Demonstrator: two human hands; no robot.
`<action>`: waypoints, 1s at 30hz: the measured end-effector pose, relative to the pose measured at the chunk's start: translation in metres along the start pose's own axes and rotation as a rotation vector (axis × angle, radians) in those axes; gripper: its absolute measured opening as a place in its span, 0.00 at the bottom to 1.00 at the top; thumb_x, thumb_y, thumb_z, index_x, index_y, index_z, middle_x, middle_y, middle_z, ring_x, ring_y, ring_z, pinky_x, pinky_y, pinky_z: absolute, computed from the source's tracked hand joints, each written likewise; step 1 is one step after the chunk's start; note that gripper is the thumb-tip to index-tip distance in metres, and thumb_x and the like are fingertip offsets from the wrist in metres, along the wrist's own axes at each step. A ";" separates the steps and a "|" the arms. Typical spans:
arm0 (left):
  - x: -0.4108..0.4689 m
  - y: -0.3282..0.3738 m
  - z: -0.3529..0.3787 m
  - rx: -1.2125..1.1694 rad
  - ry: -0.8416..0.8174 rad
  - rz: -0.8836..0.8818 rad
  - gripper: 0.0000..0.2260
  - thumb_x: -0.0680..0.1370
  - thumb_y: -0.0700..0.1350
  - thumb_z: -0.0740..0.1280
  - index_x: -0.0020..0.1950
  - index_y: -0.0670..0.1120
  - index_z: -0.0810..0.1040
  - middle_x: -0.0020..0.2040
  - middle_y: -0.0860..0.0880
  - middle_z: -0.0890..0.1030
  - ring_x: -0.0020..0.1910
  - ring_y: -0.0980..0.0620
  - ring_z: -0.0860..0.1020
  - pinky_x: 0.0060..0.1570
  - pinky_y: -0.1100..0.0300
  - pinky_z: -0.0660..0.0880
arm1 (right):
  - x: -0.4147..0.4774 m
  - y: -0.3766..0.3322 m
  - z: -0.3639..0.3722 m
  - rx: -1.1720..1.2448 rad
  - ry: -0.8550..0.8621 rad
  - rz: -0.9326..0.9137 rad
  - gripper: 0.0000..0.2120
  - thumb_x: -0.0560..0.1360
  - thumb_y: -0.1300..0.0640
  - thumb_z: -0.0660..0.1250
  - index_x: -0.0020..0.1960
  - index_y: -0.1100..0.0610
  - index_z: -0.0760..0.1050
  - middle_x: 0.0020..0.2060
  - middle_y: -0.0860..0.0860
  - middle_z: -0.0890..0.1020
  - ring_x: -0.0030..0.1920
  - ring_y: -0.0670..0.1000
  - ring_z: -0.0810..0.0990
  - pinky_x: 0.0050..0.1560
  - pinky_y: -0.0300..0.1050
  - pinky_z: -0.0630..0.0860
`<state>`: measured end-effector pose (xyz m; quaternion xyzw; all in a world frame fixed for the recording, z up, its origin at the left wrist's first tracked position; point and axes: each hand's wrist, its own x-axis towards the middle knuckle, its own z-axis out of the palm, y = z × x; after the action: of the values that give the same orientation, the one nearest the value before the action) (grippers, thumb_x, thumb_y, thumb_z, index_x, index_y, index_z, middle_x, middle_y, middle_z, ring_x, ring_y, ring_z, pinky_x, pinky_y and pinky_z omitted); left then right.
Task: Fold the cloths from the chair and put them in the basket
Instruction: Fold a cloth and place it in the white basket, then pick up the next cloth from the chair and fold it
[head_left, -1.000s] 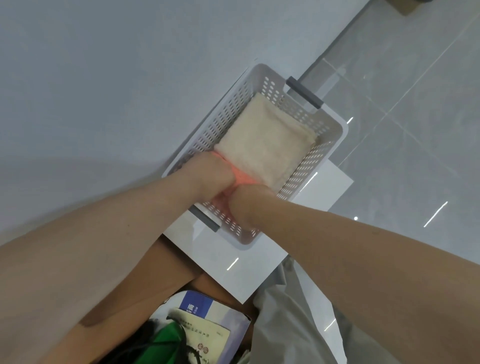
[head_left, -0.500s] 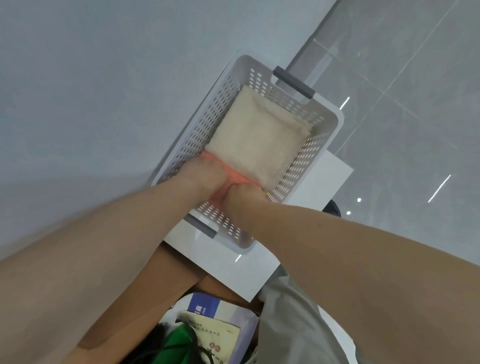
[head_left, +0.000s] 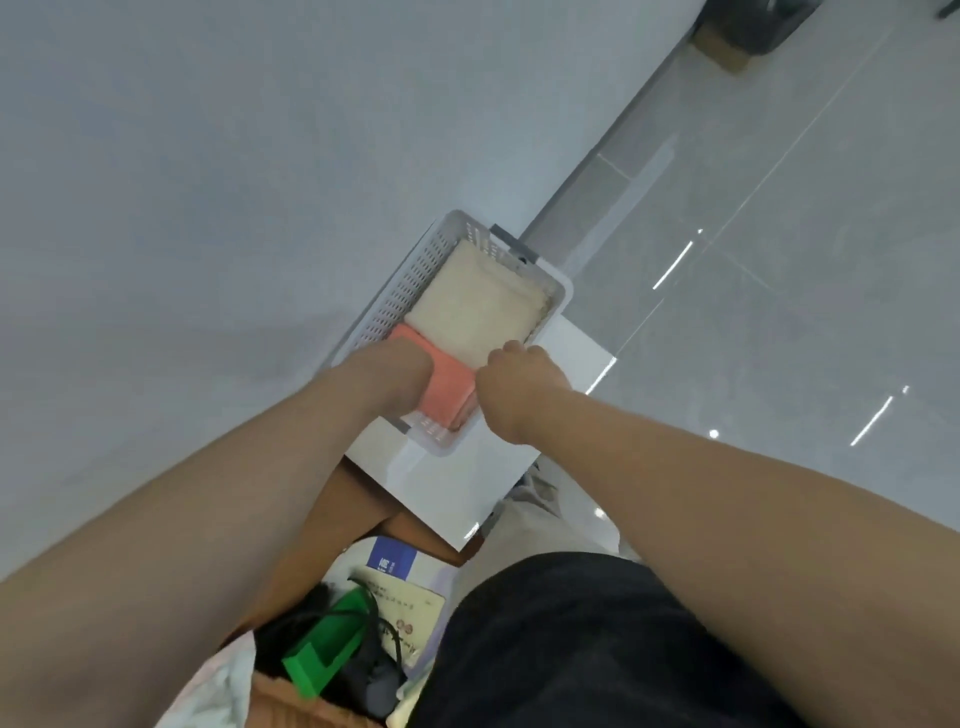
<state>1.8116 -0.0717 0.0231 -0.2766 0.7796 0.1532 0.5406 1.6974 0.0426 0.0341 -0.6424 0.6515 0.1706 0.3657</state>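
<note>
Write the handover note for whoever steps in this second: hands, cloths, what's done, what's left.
Left hand: on the pink cloth at the near end of the basket; fingers hidden, grip unclear.
Right hand: fingers curled at the pink cloth's right edge, over the basket rim; grip unclear.
Cream cloth: folded, in the far part of the basket.
Done: both folded cloths are in the basket.
Left: let go, withdraw both hands, check the chair for more cloths; none shows clearly here.
</note>
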 end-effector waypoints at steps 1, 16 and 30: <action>-0.008 0.009 -0.007 -0.030 0.043 0.020 0.09 0.79 0.38 0.61 0.52 0.44 0.81 0.45 0.48 0.78 0.42 0.49 0.76 0.44 0.59 0.77 | -0.013 0.013 -0.006 0.035 0.013 0.027 0.13 0.77 0.63 0.59 0.59 0.57 0.76 0.57 0.55 0.75 0.59 0.57 0.70 0.56 0.48 0.66; -0.056 0.297 -0.271 -0.244 0.465 0.058 0.12 0.81 0.51 0.63 0.49 0.44 0.80 0.49 0.47 0.80 0.48 0.46 0.78 0.44 0.56 0.74 | -0.191 0.365 -0.079 0.304 0.241 0.292 0.16 0.78 0.63 0.56 0.58 0.56 0.79 0.54 0.55 0.79 0.55 0.57 0.76 0.57 0.48 0.73; 0.026 0.606 -0.593 -0.528 0.753 0.368 0.07 0.78 0.49 0.67 0.54 0.52 0.81 0.50 0.55 0.82 0.45 0.56 0.78 0.52 0.58 0.76 | -0.319 0.801 -0.173 0.556 0.493 0.567 0.13 0.80 0.55 0.57 0.53 0.55 0.79 0.50 0.51 0.81 0.49 0.54 0.80 0.52 0.49 0.79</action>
<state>0.9933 0.0868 0.1811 -0.2979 0.8913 0.3278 0.0967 0.8527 0.2429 0.1743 -0.3384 0.8898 -0.0751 0.2970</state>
